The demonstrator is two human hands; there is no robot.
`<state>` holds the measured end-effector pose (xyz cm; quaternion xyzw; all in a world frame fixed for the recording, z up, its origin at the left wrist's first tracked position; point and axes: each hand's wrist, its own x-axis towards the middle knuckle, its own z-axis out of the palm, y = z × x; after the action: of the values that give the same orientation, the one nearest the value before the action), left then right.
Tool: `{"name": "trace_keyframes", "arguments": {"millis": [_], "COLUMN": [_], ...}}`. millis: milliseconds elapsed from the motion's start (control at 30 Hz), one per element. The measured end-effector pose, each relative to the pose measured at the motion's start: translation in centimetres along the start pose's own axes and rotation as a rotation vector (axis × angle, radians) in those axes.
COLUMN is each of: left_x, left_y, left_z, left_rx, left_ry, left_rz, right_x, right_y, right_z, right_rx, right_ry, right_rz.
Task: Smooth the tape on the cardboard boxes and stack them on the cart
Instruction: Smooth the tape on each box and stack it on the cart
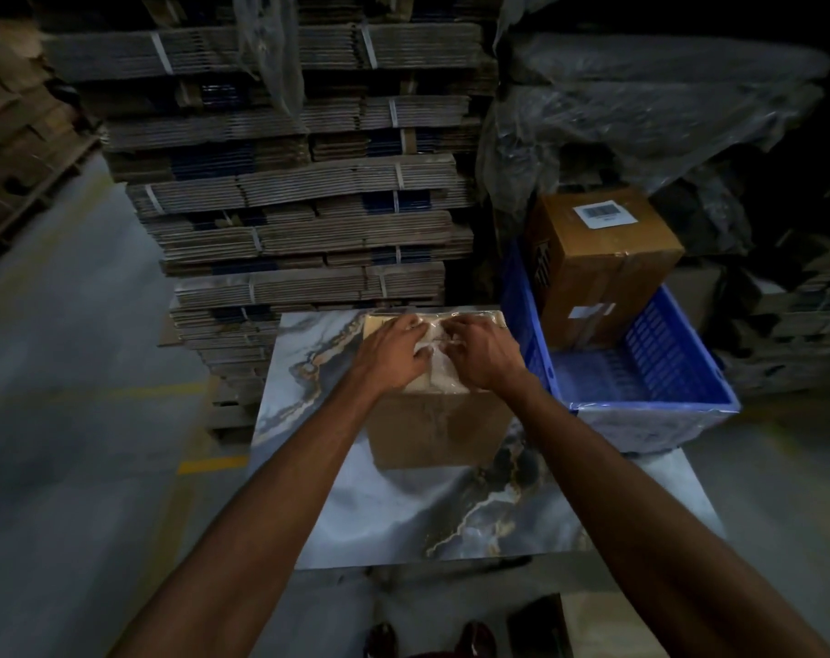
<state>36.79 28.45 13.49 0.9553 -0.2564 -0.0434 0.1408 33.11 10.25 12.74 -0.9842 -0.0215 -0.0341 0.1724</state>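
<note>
i am reaching both forearms out over the marbled table so the cardboard box is sitting square beneath me. my left hand and right hand are pressing fingers-down on its tape, flattening it. right of the box, the blue crate is holding a finished box.

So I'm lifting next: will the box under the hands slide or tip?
Probably slides: the cardboard box sits on a glossy marble-look tabletop. Unlikely to tip; it looks squat. Its flat sides seem stiff, though both hands cover its top.
</note>
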Motion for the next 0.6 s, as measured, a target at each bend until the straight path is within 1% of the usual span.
{"name": "trace_keyframes", "arguments": {"millis": [67, 200, 267, 400, 467, 600], "left_x": [0.3, -0.6, -0.8, -0.8, -1.3, -2.8], "left_y": [-0.8, -0.9, -0.9, -1.7, -2.4, -2.6], "left_z": [-0.3, 0.4, 0.6, -1.1, -1.7, -0.6], "left_rx": [0.019, 0.03, 0.034, -0.004, 0.003, -0.098], "left_ry": [-0.024, 0.026, 0.027, -0.052, -0.088, -0.042], "left_rz": [-0.01, -0.045, -0.043, 0.023, 0.023, -0.036], "right_x": [-0.2, -1.1, -1.1, -0.7, -1.1, -2.6], "right_y": [0.9, 2.4, 2.6, 3.3, 4.4, 5.8], "right_z": [-0.8, 0.2, 0.7, -1.3, -1.6, -0.2], "right_rx": [-0.018, -0.039, -0.028, 0.004, -0.001, 0.054], "right_ry": [0.007, 0.005, 0.0, -0.079, -0.106, -0.124], "right_rz": [0.017, -0.015, -0.025, -0.04, -0.045, -0.034]}}
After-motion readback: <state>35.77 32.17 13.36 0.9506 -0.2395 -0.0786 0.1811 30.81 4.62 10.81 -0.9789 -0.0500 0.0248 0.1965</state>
